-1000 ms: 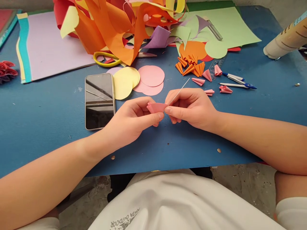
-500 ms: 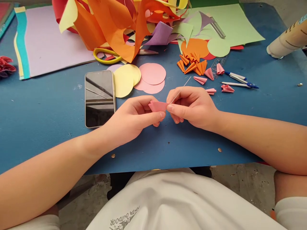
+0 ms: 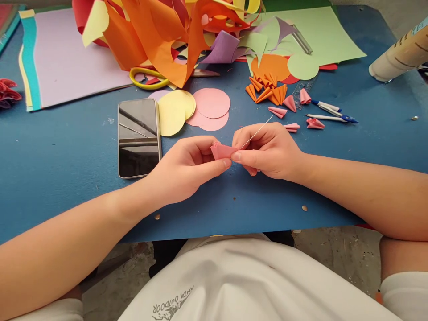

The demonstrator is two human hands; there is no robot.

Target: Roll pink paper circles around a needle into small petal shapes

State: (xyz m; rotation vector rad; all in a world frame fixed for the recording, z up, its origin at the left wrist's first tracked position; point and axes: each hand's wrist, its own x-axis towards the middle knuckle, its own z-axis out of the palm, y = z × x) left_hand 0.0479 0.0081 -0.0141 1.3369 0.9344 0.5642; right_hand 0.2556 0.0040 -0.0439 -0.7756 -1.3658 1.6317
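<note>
A folded pink paper cone is pinched between the thumb and fingers of my left hand. Its narrow end meets the fingertips of my right hand, which are closed around that tip and a thin white stick. The stick slants up to the right from my right fingertips. Beyond my right hand lie small pink cones and a pile of orange cones. Pink paper circles and yellow circles rest beyond my left hand.
A phone lies beside my left wrist. Yellow-handled scissors sit partly under orange paper scraps. A pen-like compass is at the right, a bottle at the far right. Lilac sheets lie at the left.
The thin white stick has tilted lower toward the right. The pink cone has shifted slightly right and down, with both hands still on it.
</note>
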